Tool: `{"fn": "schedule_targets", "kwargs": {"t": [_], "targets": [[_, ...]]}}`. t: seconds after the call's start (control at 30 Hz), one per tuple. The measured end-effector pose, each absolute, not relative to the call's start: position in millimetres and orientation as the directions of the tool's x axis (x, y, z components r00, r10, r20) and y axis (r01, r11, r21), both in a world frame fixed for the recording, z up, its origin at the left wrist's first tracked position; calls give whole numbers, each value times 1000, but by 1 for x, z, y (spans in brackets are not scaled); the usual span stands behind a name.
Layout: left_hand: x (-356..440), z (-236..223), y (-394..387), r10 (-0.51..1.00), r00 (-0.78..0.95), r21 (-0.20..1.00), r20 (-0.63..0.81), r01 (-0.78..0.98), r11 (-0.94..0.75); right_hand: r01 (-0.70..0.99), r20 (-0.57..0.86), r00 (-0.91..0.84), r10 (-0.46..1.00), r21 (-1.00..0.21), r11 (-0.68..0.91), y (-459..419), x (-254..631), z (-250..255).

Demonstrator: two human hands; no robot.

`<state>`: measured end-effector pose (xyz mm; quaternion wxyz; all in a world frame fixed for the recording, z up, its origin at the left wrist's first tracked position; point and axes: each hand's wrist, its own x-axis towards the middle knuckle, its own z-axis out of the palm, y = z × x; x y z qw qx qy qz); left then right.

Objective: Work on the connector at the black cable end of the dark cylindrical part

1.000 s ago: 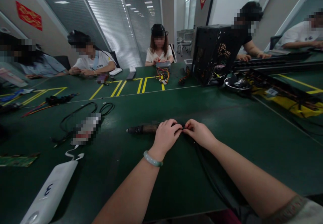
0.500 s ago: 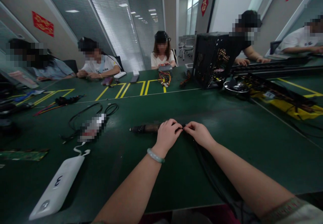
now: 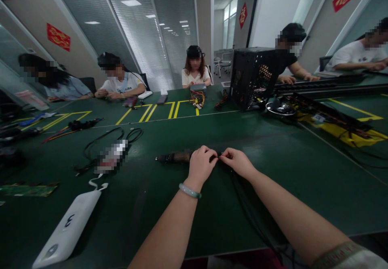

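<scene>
**A:** ok so what are the fingers up to?

**B:** Left hand (image 3: 201,164) is curled over the back end of a dark driver-type tool (image 3: 176,158), fingers closed on it, thumb tucked in. Right hand (image 3: 239,163) has thumb and index pinched on some small dark bit (image 3: 218,156) at the tool's tail. Way too tiny to tell what that is, sorry. The two hands' fingertips nearly meet there.

**A:** And the tool itself?

**B:** Middle of the green worktop (image 3: 157,212), roughly level, tip pointing left. Can't tell if it's fully resting or held up a hair. A black cable (image 3: 247,202) runs from below the right hand toward the near edge.

**A:** Further out?

**B:** Pale bracelet (image 3: 190,191) on the left wrist. Left of that there's a white power bank (image 3: 68,224) marked 3, wired to a pixelated gadget (image 3: 111,157), and a green circuit board (image 3: 30,189) beyond it to the left. Up right: black PC case (image 3: 251,79), shiny bowl (image 3: 280,108) just beside it. Straight across, a seated person (image 3: 195,77) in a cap.
</scene>
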<state>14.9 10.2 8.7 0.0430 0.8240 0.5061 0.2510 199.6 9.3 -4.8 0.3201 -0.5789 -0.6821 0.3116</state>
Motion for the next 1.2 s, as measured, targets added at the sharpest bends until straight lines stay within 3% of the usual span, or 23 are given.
{"fn": "schedule_targets", "kwargs": {"t": [0.23,1.2], "targets": [[11,9,9,816,410,342,406,760,-552,599,76,-120,990,-790,133,10,199,-6],[10,13,17,834,430,388,345,744,-544,576,23,-166,986,-809,116,10,199,-1]]}}
